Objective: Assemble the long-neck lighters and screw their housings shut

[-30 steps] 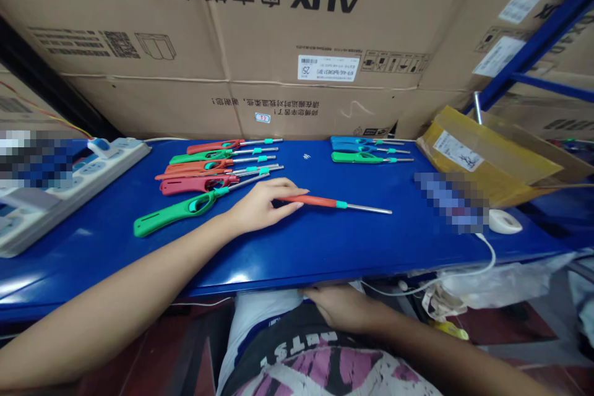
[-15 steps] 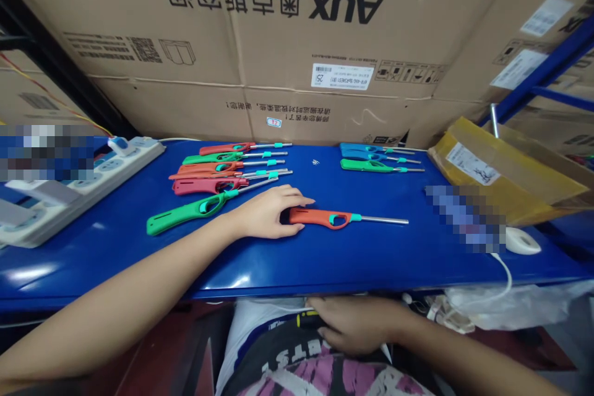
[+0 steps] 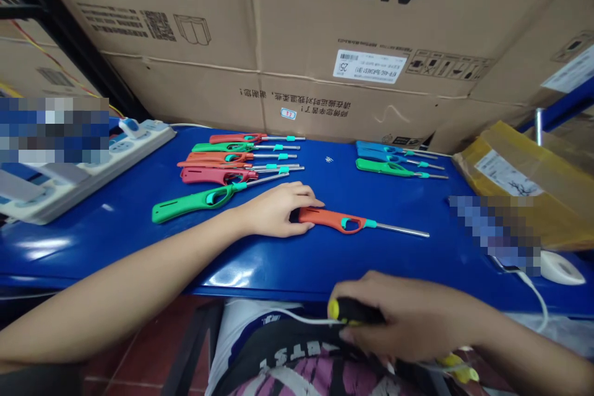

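My left hand (image 3: 277, 210) lies on the blue table (image 3: 116, 241) with its fingers curled round the butt end of an orange long-nosed lighter (image 3: 343, 221), whose metal tube points right. My right hand (image 3: 401, 318) is in front of the table edge, closed round a black-and-yellow tool handle (image 3: 346, 310), a screwdriver by its look; its tip is hidden. A green lighter (image 3: 192, 202) lies just left of my left hand.
Several red, orange and green lighters (image 3: 232, 158) lie in a group at the back left, three blue and green ones (image 3: 394, 158) at the back right. A white power strip (image 3: 93, 167) is far left, a yellow padded envelope (image 3: 520, 179) right, cardboard boxes (image 3: 325, 43) behind.
My right hand has come up from my lap holding the black-and-yellow tool. My left hand has turned the orange lighter onto its side and slid back to its butt end.
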The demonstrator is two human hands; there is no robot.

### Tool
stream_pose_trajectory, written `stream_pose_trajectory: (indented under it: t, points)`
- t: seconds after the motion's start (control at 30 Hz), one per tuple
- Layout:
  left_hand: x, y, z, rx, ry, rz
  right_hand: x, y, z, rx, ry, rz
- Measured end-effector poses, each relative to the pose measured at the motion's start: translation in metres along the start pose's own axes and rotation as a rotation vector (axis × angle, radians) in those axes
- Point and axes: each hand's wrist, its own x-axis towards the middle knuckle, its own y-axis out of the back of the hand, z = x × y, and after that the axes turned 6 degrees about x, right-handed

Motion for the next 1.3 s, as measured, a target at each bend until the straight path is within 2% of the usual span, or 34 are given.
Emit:
stream_pose_trajectory:
  t: [0.07, 0.17, 0.3, 0.4, 0.47, 0.57, 0.67, 0.77, 0.83, 0.97, 1.07, 1.3]
  points:
    - [0.000, 0.000, 0.000, -0.011, -0.008, 0.007, -0.005, 0.015, -0.004, 0.018, 0.084, 0.058]
    - [0.000, -0.001, -0.001, -0.031, -0.006, 0.014, -0.006, 0.033, -0.001, 0.019, 0.196, 0.217]
    - [0.000, -0.005, -0.001, -0.067, 0.048, 0.029, 0.008, 0.054, 0.006, 0.258, 0.249, 0.462]
    - [0.002, -0.012, 0.002, -0.105, 0.097, 0.064, 0.025, 0.067, 0.011, 0.394, 0.384, 0.690]
    - [0.003, -0.016, 0.004, -0.122, 0.132, 0.101, 0.035, 0.075, 0.014, 0.508, 0.503, 0.749]
    - [0.003, -0.017, 0.006, -0.126, 0.157, 0.132, 0.045, 0.082, 0.015, 0.506, 0.611, 0.799]
    - [0.002, -0.011, 0.006, -0.113, 0.135, 0.099, 0.052, 0.081, 0.011, 0.361, 0.580, 0.934]
    - [0.001, -0.006, 0.006, -0.101, 0.090, 0.058, 0.060, 0.073, 0.008, 0.443, 0.603, 1.044]
    - [0.001, -0.008, 0.008, -0.116, 0.079, 0.060, 0.064, 0.066, 0.009, 0.481, 0.646, 1.098]
    - [0.003, -0.016, 0.015, -0.147, 0.088, 0.076, 0.064, 0.055, 0.014, 0.379, 0.667, 1.165]
    - [0.003, -0.020, 0.019, -0.158, 0.086, 0.083, 0.060, 0.051, 0.017, 0.319, 0.653, 1.158]
    - [0.003, -0.024, 0.018, -0.198, 0.112, 0.105, 0.063, 0.052, 0.020, 0.342, 0.652, 1.116]
